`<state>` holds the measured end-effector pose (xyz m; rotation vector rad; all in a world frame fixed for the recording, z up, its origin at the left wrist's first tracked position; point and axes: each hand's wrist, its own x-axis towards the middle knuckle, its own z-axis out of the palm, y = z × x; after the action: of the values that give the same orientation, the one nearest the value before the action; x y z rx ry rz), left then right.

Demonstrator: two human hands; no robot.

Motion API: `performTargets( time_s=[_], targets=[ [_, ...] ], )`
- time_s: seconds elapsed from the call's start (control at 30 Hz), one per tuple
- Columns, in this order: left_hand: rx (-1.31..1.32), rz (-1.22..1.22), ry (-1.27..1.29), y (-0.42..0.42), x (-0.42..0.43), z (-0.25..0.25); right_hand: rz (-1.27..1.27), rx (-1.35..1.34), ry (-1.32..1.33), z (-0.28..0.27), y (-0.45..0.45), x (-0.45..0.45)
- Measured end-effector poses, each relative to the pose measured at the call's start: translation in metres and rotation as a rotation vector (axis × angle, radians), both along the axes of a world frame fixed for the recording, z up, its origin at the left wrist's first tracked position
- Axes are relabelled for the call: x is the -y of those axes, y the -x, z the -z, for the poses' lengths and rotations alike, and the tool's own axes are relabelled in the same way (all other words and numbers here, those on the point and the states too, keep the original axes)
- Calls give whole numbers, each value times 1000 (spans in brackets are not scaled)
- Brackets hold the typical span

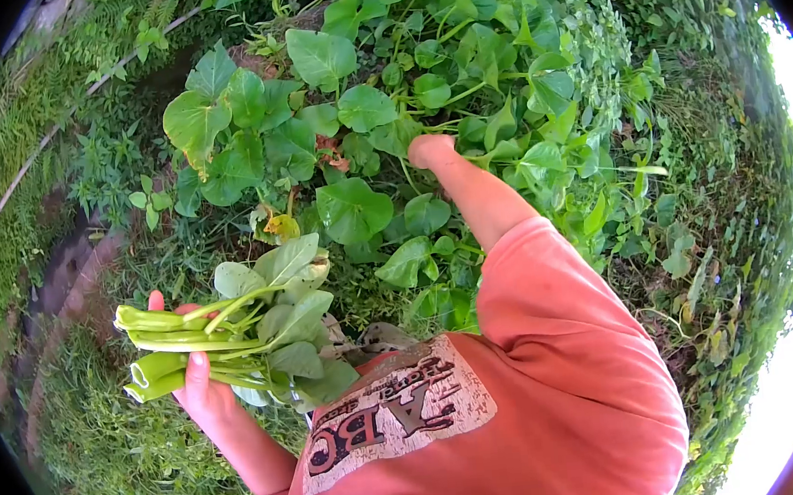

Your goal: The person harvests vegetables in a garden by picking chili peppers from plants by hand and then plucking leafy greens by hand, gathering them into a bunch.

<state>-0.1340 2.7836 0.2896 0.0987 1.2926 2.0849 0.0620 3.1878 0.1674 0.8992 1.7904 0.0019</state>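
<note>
My left hand (196,383) is closed round a bunch of cut green stems (202,340) at the lower left. The thick pale stem ends point left, and the broad leaves (296,336) of the bunch spread to the right, against my shirt. My right hand (431,151) reaches forward into a dense patch of broad-leaved green plants (355,209). Leaves hide its fingers, so what they touch cannot be made out. Thin green stalks stand right beside it.
A long thin pole or hose (60,126) curves through the greenery at the far left, above a strip of bare brown soil (70,285). A yellowed leaf (281,226) lies between my hands. Grass and creeping vines (699,259) cover the right side.
</note>
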Motion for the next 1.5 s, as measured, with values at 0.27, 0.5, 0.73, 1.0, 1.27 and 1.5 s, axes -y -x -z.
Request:
performTargets(
  time_s=[0.27, 0.5, 0.73, 1.0, 1.27, 1.5],
  targets=[
    [-9, 40, -9, -5, -11, -3, 465, -312, -122, 25, -36, 17],
    [-14, 80, -27, -7, -20, -10, 1032, -779, -418, 54, -63, 46],
    [-149, 571, 31, -19, -40, -8, 725, -1529, -278, -57, -37, 103],
    [-309, 666, -92, -60, -89, -37, 689, -2060, 916, -213, 56, 203],
    [-156, 35, -411, -58, -70, -76, -10, -2207, 654, -255, 95, 191],
    [-457, 232, -412, -28, 9, -62, -485, -809, 41, -36, 125, -67]
  ],
)
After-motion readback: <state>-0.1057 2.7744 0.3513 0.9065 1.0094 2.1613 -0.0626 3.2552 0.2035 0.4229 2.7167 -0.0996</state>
